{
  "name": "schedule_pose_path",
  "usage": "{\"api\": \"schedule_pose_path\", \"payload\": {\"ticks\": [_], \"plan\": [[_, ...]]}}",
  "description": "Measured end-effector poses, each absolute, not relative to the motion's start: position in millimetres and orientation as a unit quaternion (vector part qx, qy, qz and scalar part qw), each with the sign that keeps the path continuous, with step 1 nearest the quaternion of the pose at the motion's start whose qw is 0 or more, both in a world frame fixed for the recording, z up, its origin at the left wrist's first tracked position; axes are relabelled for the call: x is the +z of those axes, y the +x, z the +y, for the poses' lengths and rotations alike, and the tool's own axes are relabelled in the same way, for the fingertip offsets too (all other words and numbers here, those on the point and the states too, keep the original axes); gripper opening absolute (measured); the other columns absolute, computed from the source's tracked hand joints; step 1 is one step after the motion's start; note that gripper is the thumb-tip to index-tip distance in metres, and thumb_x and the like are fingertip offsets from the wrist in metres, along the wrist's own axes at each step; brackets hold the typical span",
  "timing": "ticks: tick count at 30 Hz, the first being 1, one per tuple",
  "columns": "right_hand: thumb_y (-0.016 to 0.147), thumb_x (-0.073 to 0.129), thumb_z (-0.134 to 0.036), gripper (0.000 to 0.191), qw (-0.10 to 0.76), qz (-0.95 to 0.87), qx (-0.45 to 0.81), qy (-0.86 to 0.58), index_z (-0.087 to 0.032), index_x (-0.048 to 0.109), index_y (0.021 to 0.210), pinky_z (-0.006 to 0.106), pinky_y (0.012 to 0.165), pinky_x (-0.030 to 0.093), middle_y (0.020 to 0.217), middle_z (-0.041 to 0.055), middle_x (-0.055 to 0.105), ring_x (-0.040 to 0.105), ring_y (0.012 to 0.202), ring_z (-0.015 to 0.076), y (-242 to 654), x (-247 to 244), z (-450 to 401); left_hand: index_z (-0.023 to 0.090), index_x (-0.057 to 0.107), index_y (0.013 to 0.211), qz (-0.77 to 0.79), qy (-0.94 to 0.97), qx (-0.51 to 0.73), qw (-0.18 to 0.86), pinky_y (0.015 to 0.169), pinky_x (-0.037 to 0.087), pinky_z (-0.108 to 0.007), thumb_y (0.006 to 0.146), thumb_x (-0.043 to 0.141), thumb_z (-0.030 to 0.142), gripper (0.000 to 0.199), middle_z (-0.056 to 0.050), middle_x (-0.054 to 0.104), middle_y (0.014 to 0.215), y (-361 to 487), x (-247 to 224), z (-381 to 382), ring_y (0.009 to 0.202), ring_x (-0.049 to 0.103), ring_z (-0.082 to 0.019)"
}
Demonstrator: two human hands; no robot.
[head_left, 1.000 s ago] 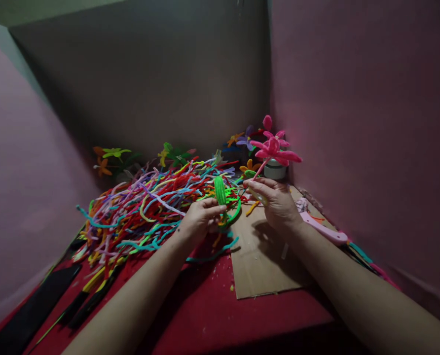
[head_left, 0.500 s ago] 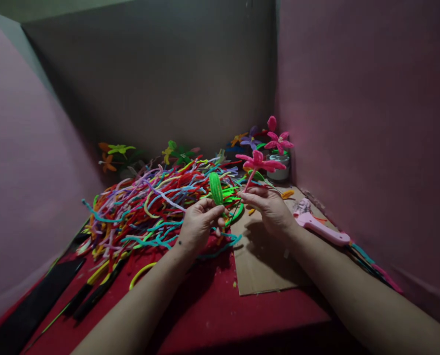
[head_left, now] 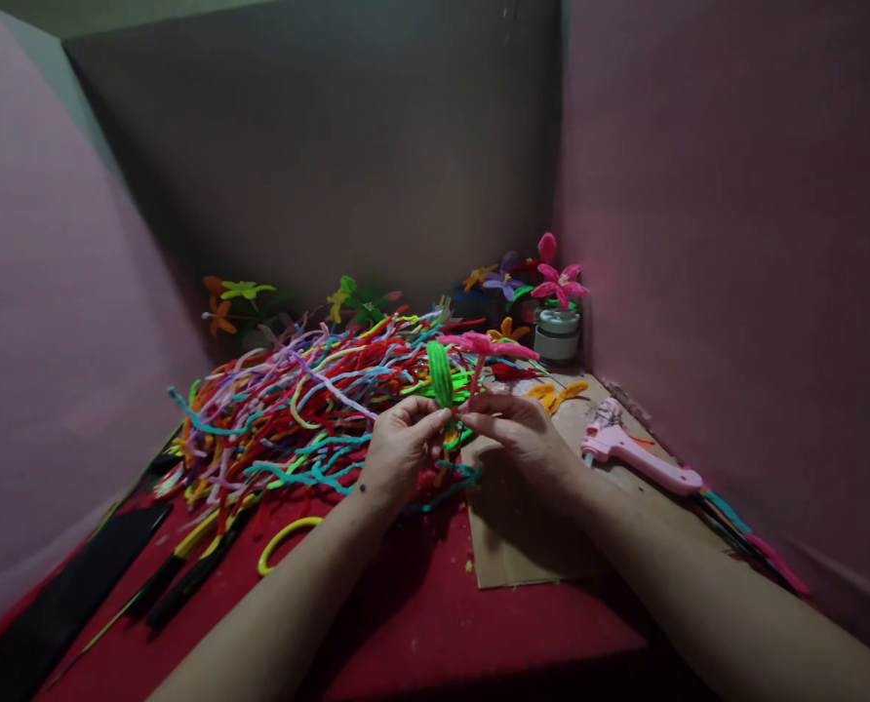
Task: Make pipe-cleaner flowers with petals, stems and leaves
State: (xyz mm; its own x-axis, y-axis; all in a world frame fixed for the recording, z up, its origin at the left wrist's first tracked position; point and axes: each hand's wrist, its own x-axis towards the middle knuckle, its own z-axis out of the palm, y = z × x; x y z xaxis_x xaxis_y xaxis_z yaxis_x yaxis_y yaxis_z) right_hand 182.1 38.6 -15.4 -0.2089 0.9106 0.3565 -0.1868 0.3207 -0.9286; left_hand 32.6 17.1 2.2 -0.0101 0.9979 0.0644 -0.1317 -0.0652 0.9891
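A: What's nearest on the desk (head_left: 435,639)?

B: Its red cover, with a flat black strip (head_left: 76,595) at the left. Beside that lies a hand tool (head_left: 199,565) with yellow-and-black handles, then a yellow loop (head_left: 280,540).

A: And the hands?

B: Close together, fingertips nearly meeting by the left edge of a cardboard sheet (head_left: 508,564). The left hand (head_left: 404,444) pinches the base of a green pipe-cleaner leaf (head_left: 439,375), which stands upright. The right hand (head_left: 524,439) pinches the stem of a pink pipe-cleaner flower (head_left: 488,345), its petals spread above the fingers.

A: Do leaf and stem touch?

B: Hard to say; the light is dim and the fingers cover the spot.

A: What's around them?

B: To the right, a pink glue gun (head_left: 647,460). Past the right hand, some orange petals (head_left: 552,395). To the left and behind, a tangled heap of coloured pipe cleaners (head_left: 310,400).

A: Farthest back?

B: A jar (head_left: 556,339) in the corner with another pink flower (head_left: 558,286) above it, before a dark wall (head_left: 347,166).
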Motion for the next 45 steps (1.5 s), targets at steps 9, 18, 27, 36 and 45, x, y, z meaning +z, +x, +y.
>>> {"api": "schedule_pose_path", "payload": {"ticks": [9, 18, 27, 36, 45], "plan": [[0.069, 0.066, -0.025, 0.007, 0.546, -0.612, 0.475, -0.319, -0.018, 0.069, 0.069, 0.029, 0.071, 0.040, 0.068, -0.0002, 0.062, 0.054, 0.071, 0.0147, 182, -12, 34, 0.017, 0.050, 0.073, 0.440, 0.475, 0.523, 0.555, 0.029, 0.027, -0.012, 0.070, 0.065, 0.026, 0.018, 0.006, 0.052, 0.039, 41, 2, 8, 0.029, 0.041, -0.005], [0.065, 0.069, -0.024, 0.006, 0.553, -0.605, 0.489, -0.299, -0.020, 0.070, 0.070, 0.029, 0.072, 0.043, 0.070, -0.0006, 0.064, 0.056, 0.071, 0.0143, 183, -15, 37, 0.014, 0.053, 0.073, 0.364, 0.518, 0.473, 0.613, 0.031, 0.037, -0.017, 0.071, 0.064, 0.023, 0.014, -0.001, 0.061, 0.047, 25, -2, 18, 0.033, 0.049, -0.009], [0.063, 0.070, -0.024, 0.007, 0.544, -0.585, 0.520, -0.302, -0.021, 0.072, 0.069, 0.030, 0.072, 0.043, 0.072, -0.0003, 0.066, 0.058, 0.073, 0.0151, 183, -15, 37, 0.017, 0.050, 0.074, 0.396, 0.457, 0.503, 0.617, 0.031, 0.030, -0.014, 0.067, 0.069, 0.026, 0.022, 0.008, 0.046, 0.039, 37, -3, 13, 0.028, 0.036, -0.004], [0.059, 0.073, -0.023, 0.005, 0.566, -0.592, 0.492, -0.295, -0.023, 0.071, 0.063, 0.030, 0.070, 0.045, 0.070, -0.0002, 0.063, 0.057, 0.073, 0.0150, 181, -9, 36, 0.016, 0.050, 0.071, 0.386, 0.426, 0.450, 0.683, 0.029, 0.026, -0.012, 0.070, 0.067, 0.028, 0.021, 0.009, 0.039, 0.037, 36, -5, 14, 0.028, 0.029, -0.002], [0.072, 0.066, -0.022, 0.008, 0.579, -0.703, 0.239, -0.337, -0.025, 0.073, 0.070, 0.038, 0.083, 0.041, 0.086, 0.0045, 0.065, 0.056, 0.088, 0.0205, 181, -18, 37, 0.017, 0.052, 0.078, 0.419, 0.466, 0.542, 0.560, 0.030, 0.032, -0.014, 0.069, 0.067, 0.027, 0.020, 0.008, 0.049, 0.043, 42, -6, 9, 0.029, 0.039, -0.004]]}}
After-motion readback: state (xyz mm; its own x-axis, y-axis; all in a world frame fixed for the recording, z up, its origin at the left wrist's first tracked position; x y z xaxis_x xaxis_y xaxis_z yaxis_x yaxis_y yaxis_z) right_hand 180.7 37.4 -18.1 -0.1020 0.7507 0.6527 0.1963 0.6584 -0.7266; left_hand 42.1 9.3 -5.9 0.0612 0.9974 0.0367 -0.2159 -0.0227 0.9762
